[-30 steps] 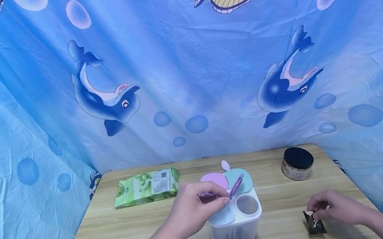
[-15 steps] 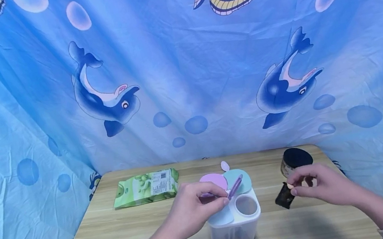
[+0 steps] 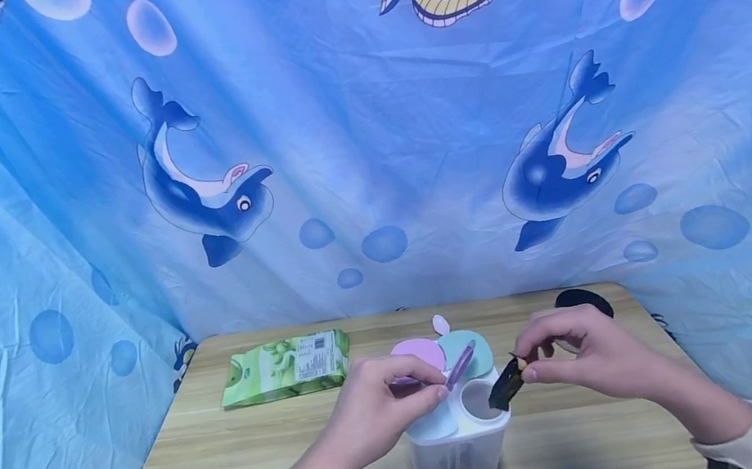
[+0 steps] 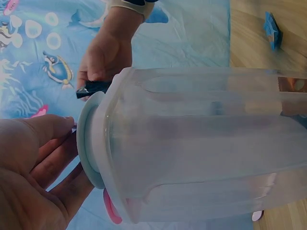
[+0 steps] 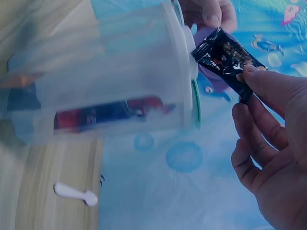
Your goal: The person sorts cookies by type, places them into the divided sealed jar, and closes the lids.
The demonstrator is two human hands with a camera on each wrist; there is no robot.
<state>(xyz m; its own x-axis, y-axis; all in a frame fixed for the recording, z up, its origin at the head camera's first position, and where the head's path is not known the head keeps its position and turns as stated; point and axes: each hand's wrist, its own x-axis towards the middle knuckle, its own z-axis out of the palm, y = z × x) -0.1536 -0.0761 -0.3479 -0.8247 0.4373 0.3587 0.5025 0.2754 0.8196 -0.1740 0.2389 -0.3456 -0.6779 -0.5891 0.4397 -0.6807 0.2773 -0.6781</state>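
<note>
A clear plastic storage canister [image 3: 459, 465] with a white top stands on the table, its round opening [image 3: 477, 402] uncovered. My left hand [image 3: 383, 399] pinches the purple lid [image 3: 461, 365], which is tilted up beside that opening. Between thumb and fingers of my right hand [image 3: 593, 352] is a small black sachet [image 5: 225, 60], one end right at the opening's rim. Pink [image 3: 417, 354], teal [image 3: 470, 351] and pale blue [image 3: 433, 424] lids cover the other compartments. In the right wrist view, a red and dark wrapped packet [image 5: 110, 115] shows through the canister wall.
At the back left lies a green bag [image 3: 282, 369]. A black-lidded jar [image 3: 581, 300] stands at the back right, partly behind my right hand. Behind the canister lies a small white spoon [image 5: 74, 192]. A blue packet [image 4: 272, 31] is near the front edge.
My right hand has lifted the black sachet from the table at the right and carried it left to the canister's opening. My left hand keeps holding the purple lid in place.
</note>
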